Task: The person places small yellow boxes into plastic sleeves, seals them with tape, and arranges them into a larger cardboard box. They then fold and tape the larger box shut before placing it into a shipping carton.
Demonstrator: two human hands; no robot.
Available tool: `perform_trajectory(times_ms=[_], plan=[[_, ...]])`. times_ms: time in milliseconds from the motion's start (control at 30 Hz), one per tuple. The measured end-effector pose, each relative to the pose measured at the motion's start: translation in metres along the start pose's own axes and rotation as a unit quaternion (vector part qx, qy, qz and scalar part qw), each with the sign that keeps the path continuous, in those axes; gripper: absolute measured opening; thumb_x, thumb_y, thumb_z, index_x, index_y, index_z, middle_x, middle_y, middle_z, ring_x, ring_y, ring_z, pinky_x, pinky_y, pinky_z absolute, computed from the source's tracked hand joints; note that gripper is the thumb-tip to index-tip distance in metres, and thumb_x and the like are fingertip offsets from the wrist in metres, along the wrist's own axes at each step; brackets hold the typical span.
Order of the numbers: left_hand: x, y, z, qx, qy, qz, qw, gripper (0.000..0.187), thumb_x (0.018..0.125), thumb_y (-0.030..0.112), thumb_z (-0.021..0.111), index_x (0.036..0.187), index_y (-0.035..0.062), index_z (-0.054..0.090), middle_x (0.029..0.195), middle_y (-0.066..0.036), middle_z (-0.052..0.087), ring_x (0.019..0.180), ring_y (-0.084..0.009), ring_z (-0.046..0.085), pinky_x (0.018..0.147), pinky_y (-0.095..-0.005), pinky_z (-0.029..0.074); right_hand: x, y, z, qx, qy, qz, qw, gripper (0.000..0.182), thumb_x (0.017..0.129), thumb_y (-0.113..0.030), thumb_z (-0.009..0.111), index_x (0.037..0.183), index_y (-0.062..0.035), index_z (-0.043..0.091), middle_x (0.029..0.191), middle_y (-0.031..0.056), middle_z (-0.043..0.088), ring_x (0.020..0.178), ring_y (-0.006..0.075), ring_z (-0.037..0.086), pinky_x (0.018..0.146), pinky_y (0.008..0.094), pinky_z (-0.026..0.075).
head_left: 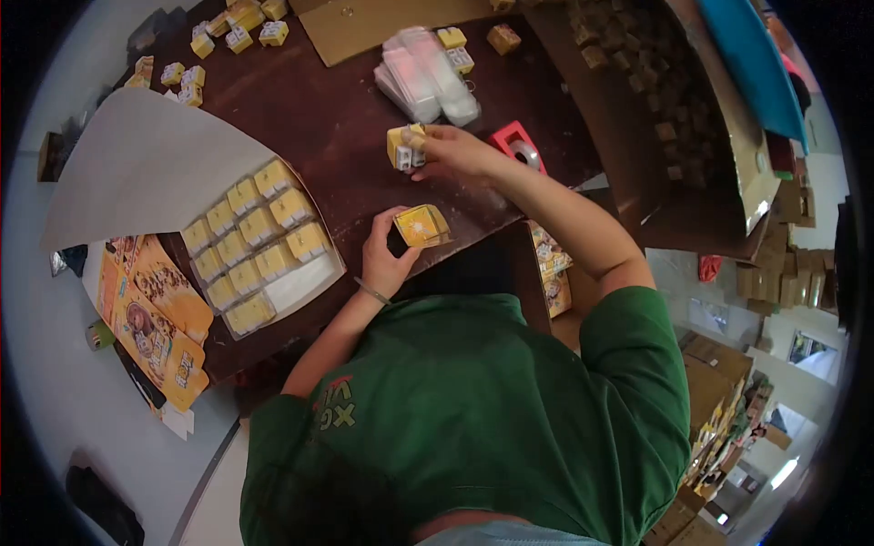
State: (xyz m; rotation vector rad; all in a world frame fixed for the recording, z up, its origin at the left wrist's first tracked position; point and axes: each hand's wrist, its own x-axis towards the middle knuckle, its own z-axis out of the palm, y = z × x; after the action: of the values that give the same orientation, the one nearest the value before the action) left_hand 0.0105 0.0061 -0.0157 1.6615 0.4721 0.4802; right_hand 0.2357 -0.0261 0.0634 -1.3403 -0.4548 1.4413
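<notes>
My left hand is closed round a small clear box with a yellow face, near the table's front edge. Above it, my right hand grips a yellow and white block between thumb and fingers. Behind my right hand lies a pile of clear plastic sleeves. Left of my left hand, an open white-lined carton holds rows of yellow blocks in clear wrapping.
A red tape dispenser sits right of my right hand. Loose yellow and white blocks lie at the back left. A big cardboard box with many small pieces stands right. Orange printed packaging lies left.
</notes>
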Motion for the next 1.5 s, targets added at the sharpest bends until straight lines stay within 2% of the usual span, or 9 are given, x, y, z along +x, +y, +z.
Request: perform_trajectory(times_ms=[133,400,533,600,700,933,1067,1367,1500], plan=[[-0.028,0.008,-0.008,0.035,-0.013,0.046,0.998,0.059,0.073,-0.005,0.075,0.125,0.0027,0.048,0.125,-0.012,0.06,0.116,-0.0206,0.059,0.098,-0.0331,0.047,-0.027,0.072,0.017,-0.465,0.212,-0.251,0.822,0.053,0.077,-0.04,0.08,0.109,-0.0014,0.063,0.108,0.0174,0.063,0.104,0.0339,0.054,0.09,0.0425,0.044],[-0.037,0.006,-0.013,0.061,-0.021,0.041,0.997,0.059,0.076,0.001,0.077,0.126,0.0023,0.047,0.124,-0.012,0.059,0.116,-0.0223,0.059,0.101,-0.0339,0.045,-0.051,0.071,0.03,-0.511,0.239,-0.402,0.721,0.067,0.076,-0.032,0.08,0.13,-0.0025,0.053,0.128,0.0206,0.052,0.119,0.0372,0.048,0.101,0.0445,0.041],[-0.035,0.007,-0.011,0.053,-0.019,0.043,0.997,0.059,0.077,0.003,0.078,0.127,0.0022,0.046,0.124,-0.012,0.059,0.115,-0.0212,0.059,0.1,-0.0339,0.046,-0.032,0.066,0.024,-0.567,0.153,-0.358,0.726,0.05,0.084,-0.019,0.073,0.128,-0.002,0.057,0.123,0.0167,0.058,0.113,0.0293,0.058,0.098,0.0387,0.046],[-0.032,0.007,-0.011,0.058,-0.019,0.048,0.997,0.061,0.077,0.004,0.078,0.128,0.002,0.046,0.123,-0.012,0.06,0.114,-0.0212,0.06,0.098,-0.0334,0.047,-0.04,0.042,0.018,-0.296,0.076,-0.273,0.912,0.046,0.09,-0.018,0.068,0.132,-0.0024,0.056,0.123,0.0107,0.062,0.112,0.0186,0.06,0.094,0.0337,0.05],[-0.026,0.003,-0.012,0.067,-0.019,0.031,0.997,0.06,0.073,0.009,0.081,0.123,0.0029,0.049,0.119,-0.015,0.063,0.114,-0.0268,0.062,0.096,-0.0354,0.048,-0.088,-0.008,0.032,-0.1,-0.081,-0.155,0.98,0.047,0.092,-0.017,0.069,0.132,0.0028,0.055,0.117,0.0082,0.066,0.105,0.0127,0.063,0.093,0.0289,0.049],[-0.025,0.008,-0.01,0.036,-0.04,-0.005,0.999,0.059,0.072,0.003,0.076,0.124,0.0042,0.05,0.119,-0.015,0.063,0.117,-0.0285,0.06,0.099,-0.037,0.047,-0.112,0.043,0.055,-0.484,0.028,-0.366,0.794,0.053,0.079,-0.025,0.079,0.122,-0.001,0.063,0.122,0.0157,0.059,0.117,0.0338,0.052,0.104,0.043,0.039],[-0.024,0.012,-0.007,0.057,-0.033,0.022,0.998,0.06,0.072,0.002,0.074,0.126,0.0056,0.05,0.121,-0.014,0.062,0.119,-0.028,0.059,0.1,-0.0371,0.046,-0.105,0.077,0.041,-0.116,0.103,-0.19,0.969,0.034,0.09,-0.022,0.071,0.117,-0.0022,0.068,0.108,0.0052,0.059,0.092,0.0108,0.059,0.075,0.0254,0.05],[0.002,0.017,-0.008,-0.225,-0.099,-0.094,0.965,0.034,0.093,0.013,0.061,0.124,-0.001,0.055,0.114,-0.007,0.065,0.105,-0.0128,0.06,0.093,-0.0266,0.046,-0.092,0.104,0.054,-0.084,0.181,-0.293,0.935,0.02,0.094,-0.009,0.062,0.11,0.0001,0.07,0.099,0.004,0.06,0.083,0.0097,0.058,0.071,0.0237,0.048],[0.005,0.037,-0.006,-0.188,-0.079,-0.072,0.976,0.027,0.091,0.009,0.06,0.116,-0.0005,0.061,0.109,-0.008,0.068,0.103,-0.0123,0.061,0.092,-0.0273,0.047,-0.135,0.093,0.053,-0.382,0.148,-0.564,0.717,0.034,0.078,-0.003,0.073,0.112,-0.006,0.068,0.103,0.0133,0.066,0.084,0.0271,0.064,0.075,0.0364,0.053]])
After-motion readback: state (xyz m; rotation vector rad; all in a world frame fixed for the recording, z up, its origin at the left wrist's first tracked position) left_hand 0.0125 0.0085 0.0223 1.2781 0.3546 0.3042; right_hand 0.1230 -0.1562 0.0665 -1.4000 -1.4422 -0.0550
